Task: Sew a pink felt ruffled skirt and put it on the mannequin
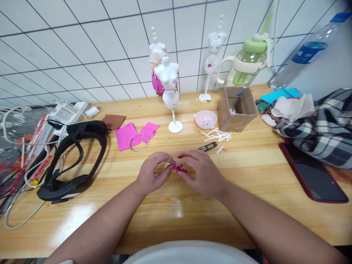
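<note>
Between my two hands, just above the wooden table, is a small gathered piece of magenta paper or cloth (pixel 178 169); which material it is I cannot tell. My left hand (pixel 154 172) pinches its left end between thumb and index finger. On its right end are the bent fingers of my right hand (pixel 202 172), thumb below and fingertips above. Beyond my right hand lies a small black thread snipper (pixel 208 147). A white dress-form mannequin (pixel 168 84) stands on a round base behind my hands. Flat pink squares (pixel 127 136) and a silver ring (pixel 139 143) lie behind my left hand.
At the left are a black headset strap (pixel 75 161) and tangled cables. Toward the back right stand a pink dish (pixel 205 120) of small bits, white paper strips (pixel 220 135), a cardboard box (pixel 236 110) and a green-lidded jug (pixel 247 60). A phone (pixel 313 172) lies at right by plaid cloth (pixel 327 128).
</note>
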{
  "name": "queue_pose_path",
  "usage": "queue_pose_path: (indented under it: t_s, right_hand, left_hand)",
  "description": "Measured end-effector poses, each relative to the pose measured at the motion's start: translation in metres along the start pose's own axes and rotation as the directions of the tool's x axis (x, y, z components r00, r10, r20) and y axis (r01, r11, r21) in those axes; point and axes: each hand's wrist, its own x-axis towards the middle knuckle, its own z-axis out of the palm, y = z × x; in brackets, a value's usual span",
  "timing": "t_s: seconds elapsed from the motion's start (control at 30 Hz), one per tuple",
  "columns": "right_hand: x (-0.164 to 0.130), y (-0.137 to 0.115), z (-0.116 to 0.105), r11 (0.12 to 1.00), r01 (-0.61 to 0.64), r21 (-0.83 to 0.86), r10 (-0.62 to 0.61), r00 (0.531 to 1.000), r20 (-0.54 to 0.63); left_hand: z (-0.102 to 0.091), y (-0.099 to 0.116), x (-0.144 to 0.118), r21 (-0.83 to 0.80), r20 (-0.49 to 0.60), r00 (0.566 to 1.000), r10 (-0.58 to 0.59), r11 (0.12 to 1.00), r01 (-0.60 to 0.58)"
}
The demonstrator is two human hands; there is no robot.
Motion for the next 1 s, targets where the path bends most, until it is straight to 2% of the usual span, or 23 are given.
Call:
queue_pose_path:
  t_s: [0.1, 0.23, 0.47, 0.8, 1.0]
  right_hand:
    - [0.0004, 0.0013, 0.0008, 0.999, 0.001, 0.034, -0.001, 1.000, -0.007]
    - [-0.0003, 0.0028, 0.0018, 0.997, -0.013, 0.076, 0.012, 1.000, 0.006]
    - [-0.0025, 0.0013, 0.0066, 0.984, -0.066, 0.166, 0.070, 0.997, -0.018]
    - [-0.0017, 0.0066, 0.0074, 0.990, -0.090, 0.112, 0.092, 0.995, -0.021]
    - [-0.0005, 0.0055, 0.0050, 0.991, -0.109, 0.076, 0.112, 0.993, -0.027]
  left_hand:
    - [0.0021, -0.0022, -0.0014, -0.080, 0.009, 0.996, -0.093, 0.992, 0.093]
    - [0.0032, -0.0056, -0.0007, -0.204, 0.097, 0.975, -0.201, 0.955, 0.217]
    - [0.0034, -0.0068, -0.0012, -0.361, 0.138, 0.956, -0.260, 0.885, 0.292]
    - [0.0027, -0.0051, -0.0006, -0.198, 0.106, 0.967, -0.232, 0.948, 0.250]
    - [0.0022, -0.0056, -0.0010, -0.169, 0.099, 0.968, -0.232, 0.954, 0.246]
